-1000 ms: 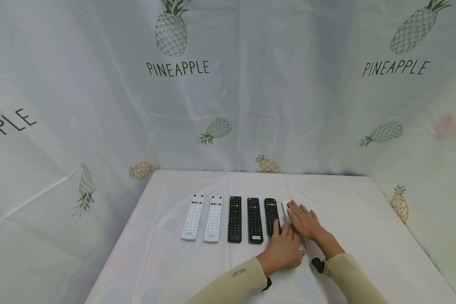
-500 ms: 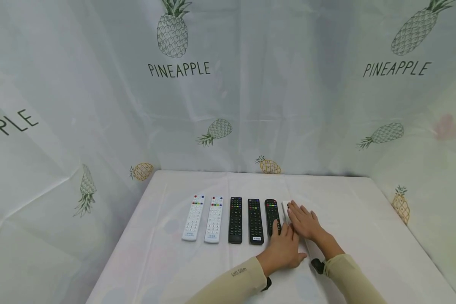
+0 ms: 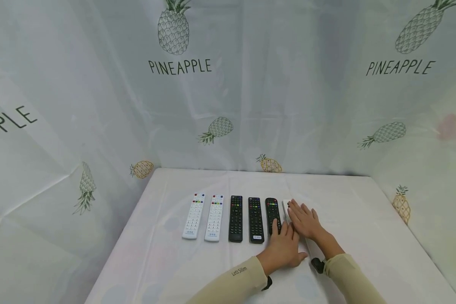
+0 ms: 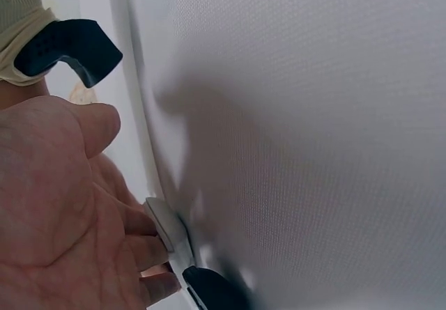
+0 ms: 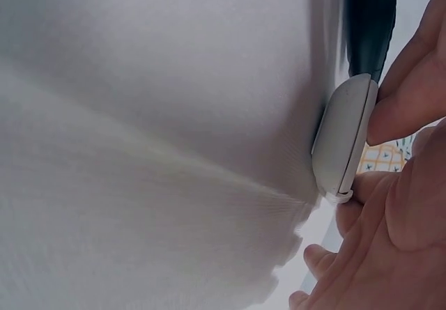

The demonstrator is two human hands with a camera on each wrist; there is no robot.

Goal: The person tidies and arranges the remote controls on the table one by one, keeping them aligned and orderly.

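Both hands meet over a white remote (image 3: 285,205) at the right end of a row of remotes. My left hand (image 3: 283,249) lies with extended fingers over its near part, index finger reaching the lower end of the neighbouring black remote (image 3: 272,207). Fingers stretched out, my right hand (image 3: 307,223) rests along the white remote's right side and upper part, overlapping the left fingertips. Most of that remote is hidden from above. In the right wrist view, the white remote's end (image 5: 341,139) sits at the fingers, beside the black remote (image 5: 371,31).
Further left in the row lie two black remotes, one in the middle (image 3: 235,219) and one beside it (image 3: 256,220), and two white remotes, an outer one (image 3: 193,216) and an inner one (image 3: 214,218). A pineapple-print curtain (image 3: 289,93) hangs behind the white-covered table (image 3: 346,198).
The hands and remotes keep their places on the table. Only the head view shifts slightly.
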